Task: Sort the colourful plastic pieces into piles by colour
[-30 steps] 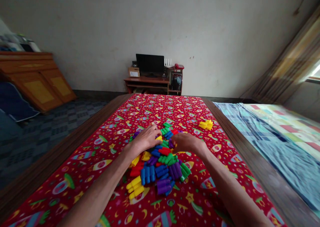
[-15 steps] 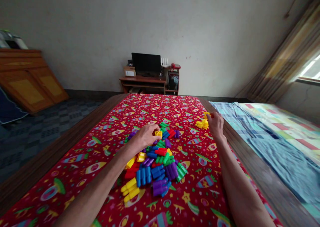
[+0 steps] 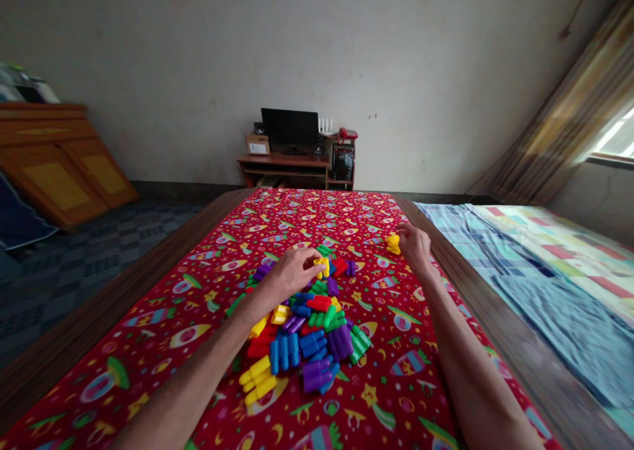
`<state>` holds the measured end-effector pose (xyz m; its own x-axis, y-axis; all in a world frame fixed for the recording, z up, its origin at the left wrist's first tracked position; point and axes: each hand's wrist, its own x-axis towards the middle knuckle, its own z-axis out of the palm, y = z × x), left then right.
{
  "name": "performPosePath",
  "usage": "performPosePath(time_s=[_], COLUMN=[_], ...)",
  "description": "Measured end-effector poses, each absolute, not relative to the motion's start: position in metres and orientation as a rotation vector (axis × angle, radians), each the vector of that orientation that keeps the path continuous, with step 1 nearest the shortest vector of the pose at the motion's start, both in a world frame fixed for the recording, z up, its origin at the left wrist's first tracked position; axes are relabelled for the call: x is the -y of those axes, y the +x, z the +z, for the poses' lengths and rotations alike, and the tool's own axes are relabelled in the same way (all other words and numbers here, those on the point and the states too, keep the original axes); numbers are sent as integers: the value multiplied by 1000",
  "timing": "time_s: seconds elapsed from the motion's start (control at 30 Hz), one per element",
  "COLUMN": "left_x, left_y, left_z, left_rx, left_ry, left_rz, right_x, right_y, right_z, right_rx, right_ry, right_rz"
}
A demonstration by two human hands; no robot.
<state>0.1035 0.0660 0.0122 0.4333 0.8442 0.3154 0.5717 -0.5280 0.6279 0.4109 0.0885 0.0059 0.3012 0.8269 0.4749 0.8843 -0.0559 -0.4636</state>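
Note:
A heap of plastic building blocks [image 3: 307,334] in blue, purple, green, red and yellow lies on a red patterned cloth [image 3: 148,344]. My left hand [image 3: 290,271] hovers over the heap's far side, fingers pinched on a small yellow block [image 3: 322,265]. Further right, my right hand [image 3: 413,246] rests near the cloth's right edge, fingers curled on a cluster of yellow blocks [image 3: 393,243] that it partly hides.
The cloth covers a dark wooden table [image 3: 525,364]. A striped and checked bedsheet [image 3: 545,285] lies to the right. Against the far wall stands a desk with a monitor [image 3: 290,129]. A wooden cabinet [image 3: 59,166] is at the left, curtains [image 3: 569,119] at the right.
My right hand left the heap and reached right to the yellow cluster. My left hand lifted a yellow block out of the heap and moved it slightly right.

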Motion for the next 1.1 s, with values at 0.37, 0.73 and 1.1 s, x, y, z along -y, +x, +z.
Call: performPosePath(time_s=[0.37, 0.73, 1.1], left_x=[-75, -69, -22], left_y=[111, 84, 23], left_z=[-6, 22, 22], left_rx=[-1086, -1306, -1327], left_ry=[1866, 2420, 2484], left_rz=[1096, 631, 294], right_x=[-66, -83, -76], right_y=[302, 446, 455], right_z=[20, 16, 16], right_rx=[2307, 1711, 1798], right_ry=[-1077, -2277, -2511], right_rz=[418, 279, 89])
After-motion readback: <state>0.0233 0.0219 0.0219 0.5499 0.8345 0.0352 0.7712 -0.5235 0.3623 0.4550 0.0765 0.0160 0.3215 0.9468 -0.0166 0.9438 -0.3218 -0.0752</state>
